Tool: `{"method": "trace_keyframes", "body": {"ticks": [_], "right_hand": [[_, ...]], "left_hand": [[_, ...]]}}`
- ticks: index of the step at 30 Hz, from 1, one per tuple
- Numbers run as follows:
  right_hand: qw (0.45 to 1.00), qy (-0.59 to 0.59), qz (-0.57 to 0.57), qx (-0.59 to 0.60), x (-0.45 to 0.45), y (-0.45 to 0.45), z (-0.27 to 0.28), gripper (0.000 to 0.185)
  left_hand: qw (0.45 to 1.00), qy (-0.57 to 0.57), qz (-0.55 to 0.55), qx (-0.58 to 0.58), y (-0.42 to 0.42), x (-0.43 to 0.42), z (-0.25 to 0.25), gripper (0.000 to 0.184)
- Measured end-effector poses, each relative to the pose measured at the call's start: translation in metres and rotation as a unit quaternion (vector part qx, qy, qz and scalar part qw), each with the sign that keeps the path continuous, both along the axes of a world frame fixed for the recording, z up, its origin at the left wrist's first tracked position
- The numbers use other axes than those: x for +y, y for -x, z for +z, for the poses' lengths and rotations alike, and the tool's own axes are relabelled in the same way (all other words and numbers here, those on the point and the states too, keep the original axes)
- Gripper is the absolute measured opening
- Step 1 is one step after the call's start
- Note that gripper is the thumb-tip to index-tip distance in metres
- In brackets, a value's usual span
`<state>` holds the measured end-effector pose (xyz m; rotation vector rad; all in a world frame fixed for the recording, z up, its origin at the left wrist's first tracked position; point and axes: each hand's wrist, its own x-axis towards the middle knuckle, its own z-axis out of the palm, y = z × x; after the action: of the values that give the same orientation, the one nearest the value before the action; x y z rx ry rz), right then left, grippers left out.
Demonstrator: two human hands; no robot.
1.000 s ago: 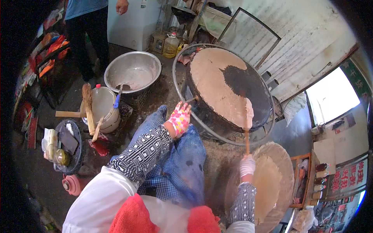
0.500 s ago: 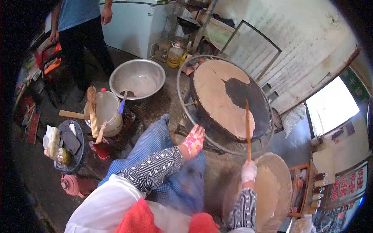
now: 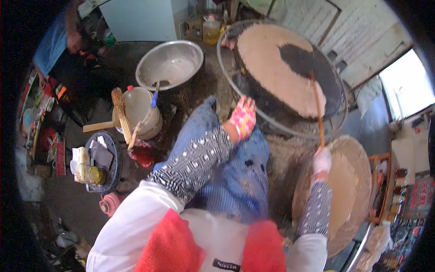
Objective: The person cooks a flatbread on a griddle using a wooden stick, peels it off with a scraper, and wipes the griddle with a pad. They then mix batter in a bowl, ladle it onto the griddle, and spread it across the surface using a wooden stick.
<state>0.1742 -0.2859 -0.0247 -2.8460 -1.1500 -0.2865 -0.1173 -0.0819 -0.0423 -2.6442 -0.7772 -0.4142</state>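
My right hand (image 3: 322, 159), in a pale thin glove, is closed around the lower end of a long wooden stick (image 3: 319, 115). The stick's far end is over the round black griddle (image 3: 333, 93), beside the edge of the tan batter layer (image 3: 267, 59). Batter covers much of the griddle, with a dark bare patch toward the back and right. My left hand (image 3: 244, 117), in a pink floral glove, has its fingers stretched out near the metal ring (image 3: 276, 124) around the griddle. It holds nothing; whether it touches the ring I cannot tell. Below my right hand stands a basin of batter (image 3: 367, 181).
At left, a metal bowl (image 3: 149, 68) stands behind a white bucket (image 3: 154, 122) with a brush (image 3: 120, 106) across its rim. A round stool (image 3: 115, 167) carries jars and a dark flat object. A person (image 3: 50, 50) is at far left.
My view has shifted, so the griddle and both hands appear higher and farther right. The person at left has moved lower and toward the edge of view. My right hand keeps hold of the stick.
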Motion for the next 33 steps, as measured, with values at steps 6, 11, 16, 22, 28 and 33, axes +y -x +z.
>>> {"method": "trace_keyframes", "body": {"ticks": [6, 11, 16, 22, 28, 33], "right_hand": [[0.999, 0.002, 0.037, 0.035, 0.004, 0.034, 0.020, 0.028], [0.999, 0.008, -0.036, 0.022, -0.001, -0.017, -0.015, 0.033], [0.999, -0.020, 0.030, -0.027, -0.005, -0.005, -0.003, 0.030], [0.999, -0.037, 0.027, 0.004, -0.009, -0.026, -0.013, 0.030], [0.999, -0.032, 0.029, 0.012, -0.034, 0.004, -0.033, 0.025], [0.999, -0.045, 0.026, 0.003, -0.033, -0.008, -0.012, 0.025]], "left_hand": [[0.998, 0.032, 0.024, 0.040, 0.000, 0.018, -0.015, 0.045], [0.997, 0.036, 0.045, 0.055, 0.007, 0.022, -0.006, 0.044], [0.996, 0.008, 0.084, 0.030, 0.002, 0.024, -0.019, 0.038], [0.994, -0.050, 0.096, 0.017, 0.001, 0.035, -0.040, 0.031], [0.991, -0.027, 0.121, -0.059, -0.005, 0.048, -0.054, 0.027], [0.990, -0.023, 0.137, -0.003, -0.009, 0.029, -0.034, 0.027]]}}
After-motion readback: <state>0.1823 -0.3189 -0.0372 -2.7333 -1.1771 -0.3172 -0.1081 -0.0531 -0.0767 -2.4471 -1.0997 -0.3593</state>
